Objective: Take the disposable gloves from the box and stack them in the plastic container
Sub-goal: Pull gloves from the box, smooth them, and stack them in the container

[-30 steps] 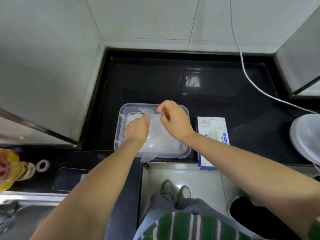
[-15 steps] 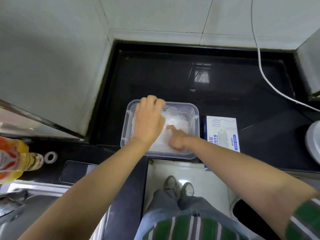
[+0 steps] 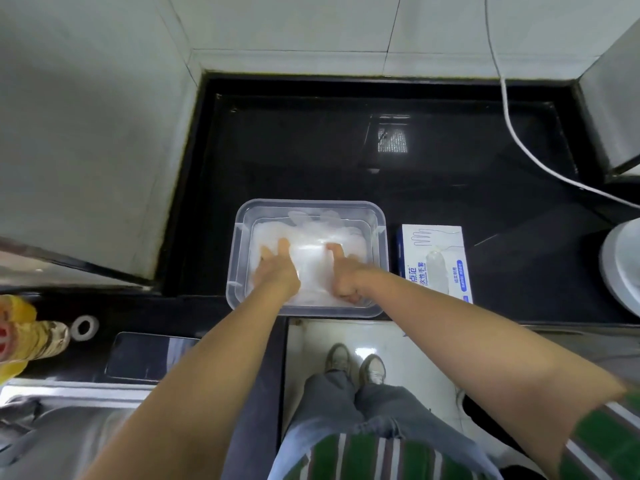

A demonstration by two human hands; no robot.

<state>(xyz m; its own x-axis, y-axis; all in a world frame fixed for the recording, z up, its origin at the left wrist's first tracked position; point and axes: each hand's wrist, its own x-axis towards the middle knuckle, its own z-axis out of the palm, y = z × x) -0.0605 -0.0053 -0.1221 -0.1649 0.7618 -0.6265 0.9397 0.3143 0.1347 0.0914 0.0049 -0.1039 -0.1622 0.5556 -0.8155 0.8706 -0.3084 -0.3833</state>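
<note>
Disposable gloves [image 3: 311,237] lie as a translucent white pile inside the plastic container [image 3: 239,244], directly under both grips. Nearer than the container and to its left, a dark phone [image 3: 149,355] lies flat on the bench [image 3: 311,150]. The container, clear and rectangular, sits with its near wall at the bench's front edge.

Just inside that wall the left grip [image 3: 277,270], a bare hand, rests palm down on the left half of the pile. Its fingers are straight and spread, with the tips toward the container's far wall. The right grip [image 3: 343,277] rests on the right half, apart from the left one, with a strip of glove showing between them. Its forefinger [image 3: 331,249] is stretched out flat on the gloves. The other fingers are curled under by the near wall, and I cannot tell whether they pinch any glove.

The pile's long axis runs from the container's near wall to its far wall. Glove finger ends [image 3: 301,215] show beyond both grips and point at the far wall, close to it.

Just right of the container, the box [image 3: 434,261] lies flat, white and blue, with its long axis also running near to far. Beyond the container to the right, a white cable [image 3: 519,143] crosses the bench.
</note>
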